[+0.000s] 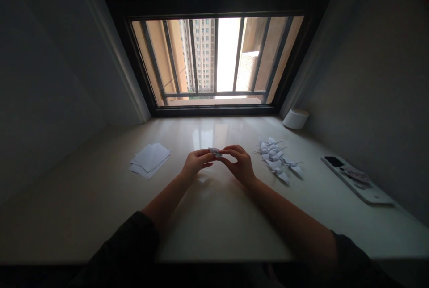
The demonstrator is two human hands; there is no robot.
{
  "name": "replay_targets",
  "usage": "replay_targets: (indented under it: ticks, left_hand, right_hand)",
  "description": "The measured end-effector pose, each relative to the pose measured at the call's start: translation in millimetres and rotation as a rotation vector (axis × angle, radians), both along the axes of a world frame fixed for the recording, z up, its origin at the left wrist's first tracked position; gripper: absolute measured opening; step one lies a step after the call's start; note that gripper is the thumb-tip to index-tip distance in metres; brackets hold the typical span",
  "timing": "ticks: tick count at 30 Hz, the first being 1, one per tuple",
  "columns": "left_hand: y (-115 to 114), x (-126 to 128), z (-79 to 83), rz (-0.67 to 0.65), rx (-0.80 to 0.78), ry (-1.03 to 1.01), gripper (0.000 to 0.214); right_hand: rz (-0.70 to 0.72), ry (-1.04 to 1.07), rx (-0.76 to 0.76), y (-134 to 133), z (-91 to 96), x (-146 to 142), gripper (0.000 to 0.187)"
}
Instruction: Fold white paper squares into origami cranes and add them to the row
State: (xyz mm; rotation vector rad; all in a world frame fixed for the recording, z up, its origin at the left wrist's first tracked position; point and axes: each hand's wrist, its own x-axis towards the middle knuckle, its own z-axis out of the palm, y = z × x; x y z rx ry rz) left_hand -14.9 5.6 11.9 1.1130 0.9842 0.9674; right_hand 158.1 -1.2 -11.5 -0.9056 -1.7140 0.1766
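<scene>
Tapering folded paper point(214, 151) (pale, small)

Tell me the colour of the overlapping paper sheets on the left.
White; the paper sheets show best in the head view.

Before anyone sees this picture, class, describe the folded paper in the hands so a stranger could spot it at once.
Below the window, find the pale ledge. Over its middle, the left hand and right hand pinch the folded paper. Flat sheets lie to its left and folded pieces to its right; it alone is held.
</scene>
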Motion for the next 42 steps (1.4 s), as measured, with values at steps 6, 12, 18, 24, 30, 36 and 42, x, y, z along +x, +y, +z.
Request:
replay_targets:
  ticks: [6,12,18,24,30,36,42]
  left_hand:
    - [-0.5,-0.6,2.5,0.021,-0.054,-0.027,0.03]
    - [-0.8,0.9,2.9,0.051,-0.091,-0.053,0.03]
    - [-1.8,2.1,4.0,0.06,-0.091,-0.061,0.03]
    - [-1.8,2.5,2.1,0.079,-0.086,-0.059,0.032]
    - [-2.3,2.6,-0.8,0.096,-0.067,-0.059,0.036]
    - [-3.0,3.6,0.1,0.096,-0.069,-0.054,0.038]
    - [-2.7,4.3,0.9,0.097,-0.086,-0.073,0.039]
  right_hand:
    - [0.007,0.0,-0.012,-0.6,1.3,0.2,0.013]
    - [0.015,-0.002,-0.012,0.8,1.2,1.1,0.013]
    - [0.004,-0.006,-0.011,-0.4,2.9,0.5,0.013]
    - [-0.02,-0.025,-0.002,-1.1,3.4,-1.2,0.011]
    - [-0.028,-0.043,-0.01,-1.4,3.8,-1.1,0.012]
    - [-0.041,-0.053,-0.019,-1.5,4.4,-1.1,0.012]
    - [-0.092,-0.12,0.003,-2.1,5.0,-1.1,0.01]
